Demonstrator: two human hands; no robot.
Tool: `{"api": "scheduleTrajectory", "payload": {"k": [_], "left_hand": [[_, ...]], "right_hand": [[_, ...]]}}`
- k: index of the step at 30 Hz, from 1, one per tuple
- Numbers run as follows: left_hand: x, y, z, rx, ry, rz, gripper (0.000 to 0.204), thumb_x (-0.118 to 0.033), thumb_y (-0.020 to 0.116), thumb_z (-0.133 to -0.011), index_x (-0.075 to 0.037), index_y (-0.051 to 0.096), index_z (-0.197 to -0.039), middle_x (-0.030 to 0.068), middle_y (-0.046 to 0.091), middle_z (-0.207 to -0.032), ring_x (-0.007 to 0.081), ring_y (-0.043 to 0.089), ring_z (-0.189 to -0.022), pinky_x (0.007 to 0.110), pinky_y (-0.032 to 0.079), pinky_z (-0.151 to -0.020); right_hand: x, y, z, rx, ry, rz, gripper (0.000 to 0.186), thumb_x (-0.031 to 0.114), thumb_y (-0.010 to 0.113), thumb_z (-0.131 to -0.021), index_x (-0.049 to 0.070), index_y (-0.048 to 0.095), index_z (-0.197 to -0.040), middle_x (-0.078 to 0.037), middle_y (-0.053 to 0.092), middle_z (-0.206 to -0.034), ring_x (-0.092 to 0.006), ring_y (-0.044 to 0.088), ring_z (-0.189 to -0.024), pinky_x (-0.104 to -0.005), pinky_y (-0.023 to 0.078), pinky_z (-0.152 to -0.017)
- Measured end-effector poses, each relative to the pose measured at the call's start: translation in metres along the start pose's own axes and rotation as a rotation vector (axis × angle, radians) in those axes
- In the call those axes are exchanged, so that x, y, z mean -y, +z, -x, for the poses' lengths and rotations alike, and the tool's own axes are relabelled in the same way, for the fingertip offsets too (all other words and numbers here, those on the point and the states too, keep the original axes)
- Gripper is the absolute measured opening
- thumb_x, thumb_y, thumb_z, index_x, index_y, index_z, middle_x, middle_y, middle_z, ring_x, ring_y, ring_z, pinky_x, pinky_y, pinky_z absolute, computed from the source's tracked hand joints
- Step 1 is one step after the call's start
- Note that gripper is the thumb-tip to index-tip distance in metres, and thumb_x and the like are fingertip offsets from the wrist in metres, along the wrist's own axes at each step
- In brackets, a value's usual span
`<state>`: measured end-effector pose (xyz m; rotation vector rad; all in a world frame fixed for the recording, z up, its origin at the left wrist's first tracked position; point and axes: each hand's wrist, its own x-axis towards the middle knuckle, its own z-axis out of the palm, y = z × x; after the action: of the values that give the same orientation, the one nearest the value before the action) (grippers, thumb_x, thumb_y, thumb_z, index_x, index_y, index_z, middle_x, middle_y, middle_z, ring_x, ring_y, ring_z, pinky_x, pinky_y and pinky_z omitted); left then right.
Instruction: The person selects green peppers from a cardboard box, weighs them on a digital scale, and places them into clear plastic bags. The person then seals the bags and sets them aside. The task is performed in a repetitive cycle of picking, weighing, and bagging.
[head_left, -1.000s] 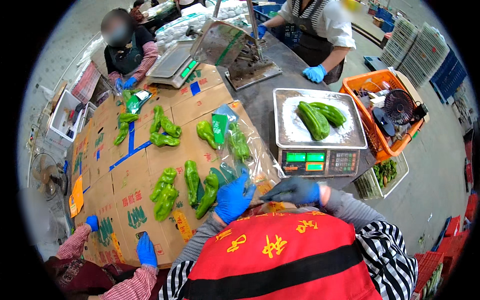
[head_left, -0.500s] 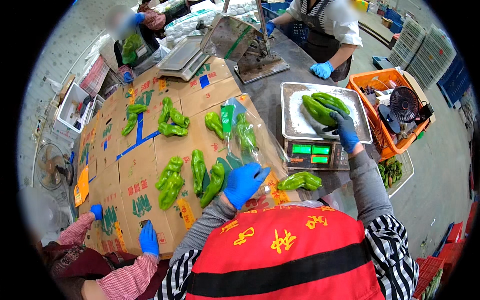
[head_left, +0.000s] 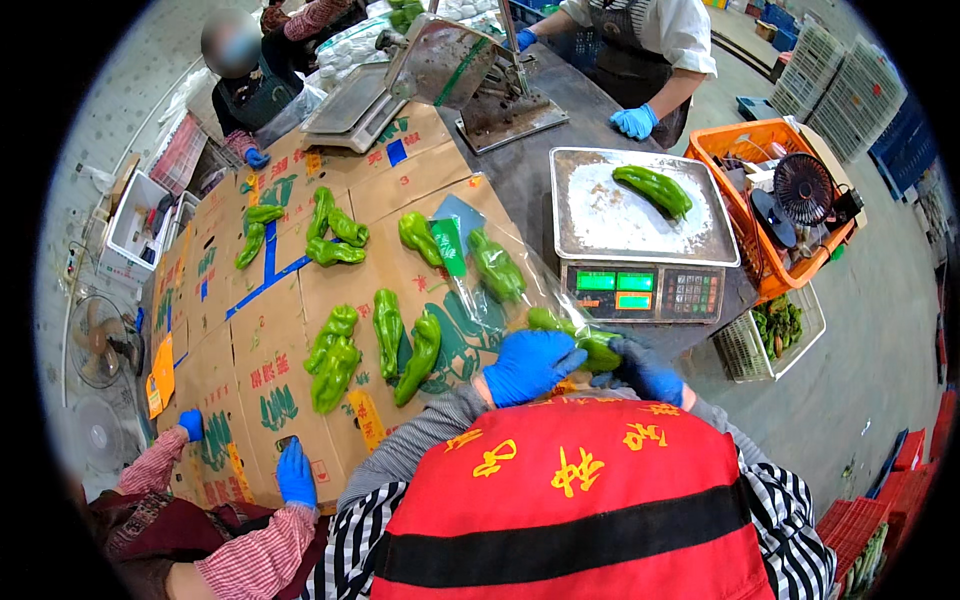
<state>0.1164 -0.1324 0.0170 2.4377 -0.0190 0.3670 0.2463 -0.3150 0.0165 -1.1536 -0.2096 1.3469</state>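
Note:
My right hand [head_left: 648,372], in a dark blue glove, grips a green pepper [head_left: 592,346] at the table's near edge. My left hand [head_left: 532,366], in a bright blue glove, is closed at the near end of a clear plastic bag [head_left: 535,268], its fingertips partly hidden. Inside the bag is a green pepper [head_left: 495,268], beside a green label [head_left: 448,247]. The held pepper's far end meets the bag's mouth; whether it is inside I cannot tell. One long green pepper [head_left: 655,190] lies on the floury pan of the digital scale [head_left: 590,225].
More peppers [head_left: 334,368] lie in groups on the cardboard-covered table [head_left: 255,340]. A co-worker's gloved hand [head_left: 296,474] rests at left; another's hand [head_left: 634,121] rests beyond my scale. An orange crate [head_left: 712,145] holding a small fan stands right. A second scale [head_left: 350,110] is behind.
My right hand has left the scale pan and come down beside my left hand with a pepper. One pepper is left on the pan. My left hand has shifted right.

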Motion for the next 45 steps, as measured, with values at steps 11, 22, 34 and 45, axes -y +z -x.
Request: {"api": "scheduleTrajectory", "payload": {"k": [11,22,34,45], "left_hand": [[0.0,-0.011,0.013,-0.149,0.135,0.064,0.036,-0.032,0.057,-0.09,-0.006,0.057,-0.065,0.0144,0.053,-0.06,0.033,0.054,-0.054,0.043,0.04,-0.051],[0.01,-0.006,0.034,-0.115,0.14,-0.092,0.037,-0.033,0.056,-0.089,-0.008,0.059,-0.062,0.0151,0.055,-0.06,0.0331,0.056,-0.054,0.043,0.041,-0.049],[0.015,-0.033,0.043,-0.136,0.071,-0.192,0.02,-0.029,0.058,-0.088,-0.01,0.064,-0.082,0.0135,0.056,-0.069,0.0333,0.057,-0.061,0.043,0.043,-0.051],[0.012,-0.015,0.038,-0.127,-0.067,-0.017,0.037,-0.03,0.059,-0.087,-0.007,0.053,-0.058,0.0167,0.053,-0.06,0.0359,0.055,-0.055,0.045,0.04,-0.048]], "right_hand": [[-0.009,0.041,-0.067,0.347,-0.423,0.417,0.059,0.019,0.061,-0.089,0.004,0.036,-0.141,-0.011,0.049,-0.134,-0.0213,0.051,-0.118,-0.034,0.042,-0.1],[-0.027,0.055,-0.114,0.291,-0.576,0.821,0.039,0.017,0.064,-0.084,0.002,0.057,-0.119,-0.014,0.066,-0.105,-0.02,0.062,-0.093,-0.0341,0.047,-0.085],[0.011,0.063,-0.113,-0.108,-0.246,0.639,0.033,0.03,0.055,-0.092,0.0,0.068,-0.087,-0.012,0.066,-0.07,-0.0156,0.063,-0.061,-0.0325,0.048,-0.046],[0.091,-0.058,-0.079,-0.481,-0.773,0.836,0.037,0.016,0.068,-0.083,0.0,0.061,-0.116,-0.014,0.065,-0.113,-0.022,0.062,-0.101,-0.033,0.047,-0.088]]}}
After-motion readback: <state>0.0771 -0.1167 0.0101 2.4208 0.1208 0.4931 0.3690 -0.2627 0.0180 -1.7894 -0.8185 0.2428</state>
